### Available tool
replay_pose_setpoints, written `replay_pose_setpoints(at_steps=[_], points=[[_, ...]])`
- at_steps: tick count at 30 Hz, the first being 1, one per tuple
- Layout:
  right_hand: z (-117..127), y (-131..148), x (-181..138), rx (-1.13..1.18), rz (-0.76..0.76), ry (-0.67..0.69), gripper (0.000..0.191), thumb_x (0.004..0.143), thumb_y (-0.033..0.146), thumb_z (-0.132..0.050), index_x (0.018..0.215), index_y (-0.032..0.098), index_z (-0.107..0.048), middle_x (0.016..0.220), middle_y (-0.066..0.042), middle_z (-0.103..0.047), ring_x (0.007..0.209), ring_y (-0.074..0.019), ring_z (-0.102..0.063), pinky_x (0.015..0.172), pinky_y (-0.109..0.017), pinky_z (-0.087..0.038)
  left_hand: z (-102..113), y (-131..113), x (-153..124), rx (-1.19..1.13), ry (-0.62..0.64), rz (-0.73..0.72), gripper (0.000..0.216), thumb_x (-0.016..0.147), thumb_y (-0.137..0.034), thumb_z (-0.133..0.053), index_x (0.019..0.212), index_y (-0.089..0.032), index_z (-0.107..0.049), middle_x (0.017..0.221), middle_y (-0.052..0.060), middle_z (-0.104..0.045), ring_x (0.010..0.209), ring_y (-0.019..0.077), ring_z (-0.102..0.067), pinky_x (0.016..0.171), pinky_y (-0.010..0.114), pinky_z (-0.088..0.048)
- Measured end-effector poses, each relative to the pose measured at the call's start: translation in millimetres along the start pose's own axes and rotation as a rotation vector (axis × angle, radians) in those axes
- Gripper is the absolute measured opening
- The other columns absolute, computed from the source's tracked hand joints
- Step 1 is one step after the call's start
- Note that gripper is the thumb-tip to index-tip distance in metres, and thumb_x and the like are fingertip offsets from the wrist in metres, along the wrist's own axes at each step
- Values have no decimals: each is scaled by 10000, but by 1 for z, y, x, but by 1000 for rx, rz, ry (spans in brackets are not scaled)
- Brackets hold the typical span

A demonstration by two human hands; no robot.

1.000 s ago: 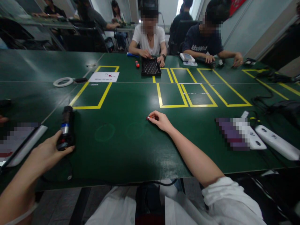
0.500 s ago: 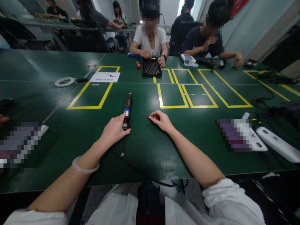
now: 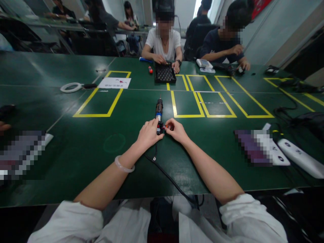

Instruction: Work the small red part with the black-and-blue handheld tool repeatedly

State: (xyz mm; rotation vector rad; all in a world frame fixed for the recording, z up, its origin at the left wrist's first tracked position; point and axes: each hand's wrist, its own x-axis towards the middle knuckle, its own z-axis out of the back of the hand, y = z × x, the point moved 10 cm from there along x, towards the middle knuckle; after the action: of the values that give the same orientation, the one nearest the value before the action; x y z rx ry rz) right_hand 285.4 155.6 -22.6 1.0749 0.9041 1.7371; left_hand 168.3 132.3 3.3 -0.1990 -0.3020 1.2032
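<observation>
My left hand (image 3: 150, 132) is closed around the lower end of a black electric screwdriver (image 3: 159, 109) with a blue and silver band. The tool lies on the green table, its thin bit pointing away from me. A black cord trails from its rear toward my lap. My right hand (image 3: 177, 131) is just right of the tool, pinching a small orange-red and dark piece (image 3: 169, 127) between thumb and fingers. The tip of that piece meets the tool's lower end, or nearly so; contact I cannot tell. Most of it is hidden by my fingers.
Yellow tape outlines (image 3: 188, 116) mark the table. Across from me a person handles a black tray (image 3: 165, 73); a red item (image 3: 150, 69) lies beside it. A paper sheet (image 3: 115, 82) and a white ring (image 3: 71, 87) are at left, a white power strip (image 3: 300, 158) at right.
My left hand has slid the electric screwdriver to the right, up against my right hand. My right hand has stayed nearly in place, still pinching the small piece.
</observation>
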Motion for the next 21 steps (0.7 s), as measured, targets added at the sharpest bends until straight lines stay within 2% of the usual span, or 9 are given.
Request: replay_pose_setpoints(at_steps=[6, 11, 17, 21], points=[[-4, -1, 0, -4, 11, 38, 160, 777, 310, -633, 879, 194, -592, 773, 7, -598, 666, -126, -527, 653, -266, -414, 1, 2, -3, -28, 13, 22, 751, 778, -418, -619, 1429, -148, -358, 1360, 188, -482, 1136, 339, -501, 925, 433, -426], [-2, 1, -1, -38, 36, 22, 163, 799, 324, -627, 888, 188, -647, 848, -22, -618, 677, -127, -523, 649, -267, -421, 3, 6, -6, 18, 4, 75, 784, 786, -488, -607, 1458, -191, -336, 1281, 174, -484, 1082, 336, -534, 843, 412, -453], [2, 2, -1, -57, 29, -4, 185, 828, 274, -560, 900, 174, -699, 832, -32, -670, 699, -136, -560, 689, -273, -442, 5, 0, -7, 118, -4, 70, 790, 803, -563, -569, 1464, -202, -327, 1257, 161, -481, 1058, 326, -533, 828, 397, -444], [5, -3, -1, 6, -11, -38, 214, 819, 266, -537, 934, 162, -684, 825, -23, -692, 689, -131, -584, 684, -264, -458, 6, -1, -3, 174, -26, 130, 720, 855, -600, -471, 1458, -233, -330, 1211, 145, -493, 1038, 302, -536, 846, 385, -426]])
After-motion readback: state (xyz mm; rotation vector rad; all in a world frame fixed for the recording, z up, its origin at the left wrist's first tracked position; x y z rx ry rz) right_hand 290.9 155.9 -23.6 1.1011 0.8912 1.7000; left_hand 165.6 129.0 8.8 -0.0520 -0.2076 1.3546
